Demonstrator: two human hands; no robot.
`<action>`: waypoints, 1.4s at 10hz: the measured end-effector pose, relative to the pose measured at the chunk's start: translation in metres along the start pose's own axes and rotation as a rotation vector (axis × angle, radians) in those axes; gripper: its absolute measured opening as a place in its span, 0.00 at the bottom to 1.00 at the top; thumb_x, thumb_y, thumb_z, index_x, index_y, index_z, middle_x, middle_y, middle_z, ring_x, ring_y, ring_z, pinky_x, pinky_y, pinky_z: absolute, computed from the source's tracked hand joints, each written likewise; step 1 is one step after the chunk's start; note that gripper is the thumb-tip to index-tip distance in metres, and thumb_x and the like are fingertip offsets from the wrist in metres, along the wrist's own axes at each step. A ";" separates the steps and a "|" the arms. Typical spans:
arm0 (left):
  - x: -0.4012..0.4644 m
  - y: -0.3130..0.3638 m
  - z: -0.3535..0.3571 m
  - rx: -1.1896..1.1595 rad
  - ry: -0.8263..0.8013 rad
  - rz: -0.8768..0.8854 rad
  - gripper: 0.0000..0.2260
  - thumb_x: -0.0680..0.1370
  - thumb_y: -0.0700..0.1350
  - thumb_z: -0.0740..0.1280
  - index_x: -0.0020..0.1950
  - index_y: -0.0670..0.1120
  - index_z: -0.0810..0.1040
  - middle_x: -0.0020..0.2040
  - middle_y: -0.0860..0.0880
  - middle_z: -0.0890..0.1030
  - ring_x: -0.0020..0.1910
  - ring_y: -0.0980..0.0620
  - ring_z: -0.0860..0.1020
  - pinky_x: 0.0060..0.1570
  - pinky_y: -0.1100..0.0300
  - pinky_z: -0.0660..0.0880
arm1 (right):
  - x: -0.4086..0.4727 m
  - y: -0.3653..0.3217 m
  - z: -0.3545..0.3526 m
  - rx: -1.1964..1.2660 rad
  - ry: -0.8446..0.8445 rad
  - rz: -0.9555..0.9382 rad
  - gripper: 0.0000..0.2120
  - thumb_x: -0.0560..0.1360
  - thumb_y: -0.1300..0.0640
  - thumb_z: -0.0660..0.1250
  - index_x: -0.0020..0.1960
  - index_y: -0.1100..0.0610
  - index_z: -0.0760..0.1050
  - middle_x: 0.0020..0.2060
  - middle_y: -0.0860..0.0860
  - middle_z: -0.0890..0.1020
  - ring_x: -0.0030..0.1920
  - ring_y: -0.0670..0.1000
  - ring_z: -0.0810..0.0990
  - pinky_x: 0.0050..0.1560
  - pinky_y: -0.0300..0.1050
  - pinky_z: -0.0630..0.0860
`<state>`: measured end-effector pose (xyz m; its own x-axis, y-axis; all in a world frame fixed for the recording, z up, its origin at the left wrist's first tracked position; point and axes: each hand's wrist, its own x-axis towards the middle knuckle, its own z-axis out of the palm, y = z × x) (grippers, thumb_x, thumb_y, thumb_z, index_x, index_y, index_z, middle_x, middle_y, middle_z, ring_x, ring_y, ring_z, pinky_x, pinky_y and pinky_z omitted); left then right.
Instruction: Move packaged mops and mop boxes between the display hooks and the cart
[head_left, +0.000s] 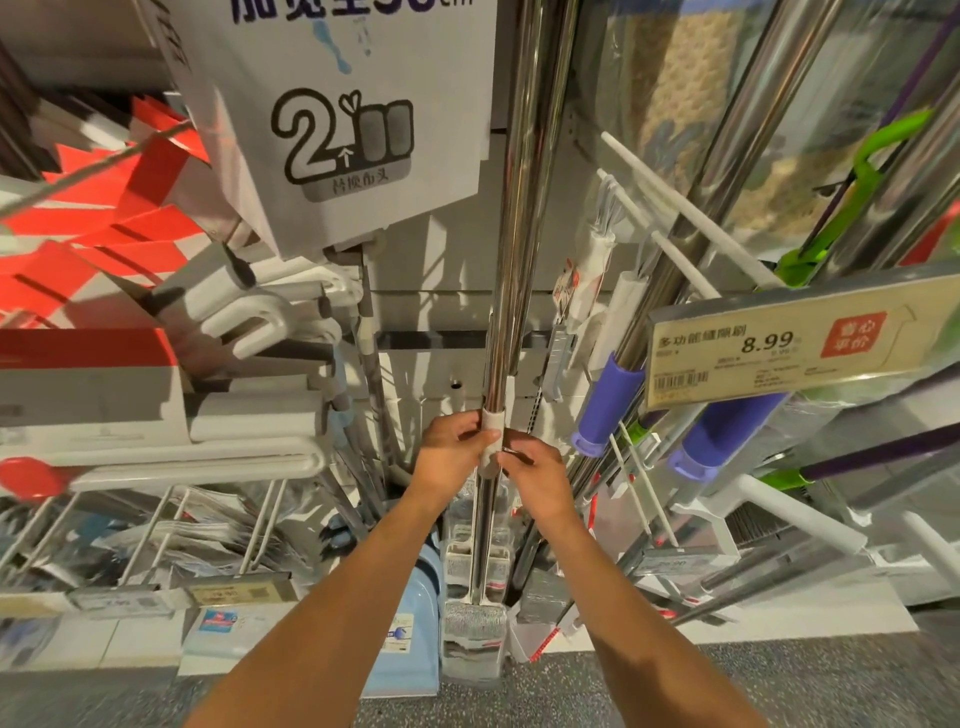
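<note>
The left hand (451, 451) and the right hand (535, 480) are closed around the white collar (491, 441) of a steel-handled mop (506, 249), which hangs upright in the display. Its packaged head (474, 631) is near the floor. The pole should be kept vertical while it is lifted, so that the neighbouring purple grips (608, 408) and the price tag (800, 345) are not struck.

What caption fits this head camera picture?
Both hands grip a steel mop pole at the store display.
</note>
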<state>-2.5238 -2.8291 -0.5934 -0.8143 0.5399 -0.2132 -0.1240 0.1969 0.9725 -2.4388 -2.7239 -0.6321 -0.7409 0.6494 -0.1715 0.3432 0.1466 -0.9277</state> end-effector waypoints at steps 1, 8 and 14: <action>0.000 -0.004 -0.001 0.040 -0.010 0.005 0.10 0.77 0.35 0.71 0.45 0.50 0.84 0.42 0.53 0.86 0.43 0.56 0.83 0.52 0.60 0.78 | 0.000 0.006 0.000 0.034 -0.003 0.013 0.12 0.77 0.64 0.71 0.59 0.64 0.81 0.48 0.48 0.84 0.47 0.40 0.81 0.55 0.34 0.77; 0.003 -0.028 -0.002 0.102 0.060 0.031 0.12 0.76 0.37 0.73 0.45 0.56 0.82 0.41 0.62 0.84 0.47 0.64 0.82 0.57 0.55 0.79 | -0.004 0.026 0.015 0.009 -0.088 -0.009 0.09 0.75 0.70 0.70 0.49 0.58 0.84 0.37 0.47 0.82 0.40 0.49 0.80 0.47 0.47 0.78; -0.037 0.028 -0.005 0.051 0.206 0.140 0.08 0.80 0.40 0.69 0.59 0.44 0.82 0.47 0.55 0.82 0.42 0.69 0.79 0.44 0.78 0.72 | -0.028 -0.041 -0.003 0.114 0.022 -0.031 0.14 0.79 0.59 0.68 0.65 0.59 0.79 0.57 0.53 0.84 0.57 0.51 0.82 0.62 0.46 0.76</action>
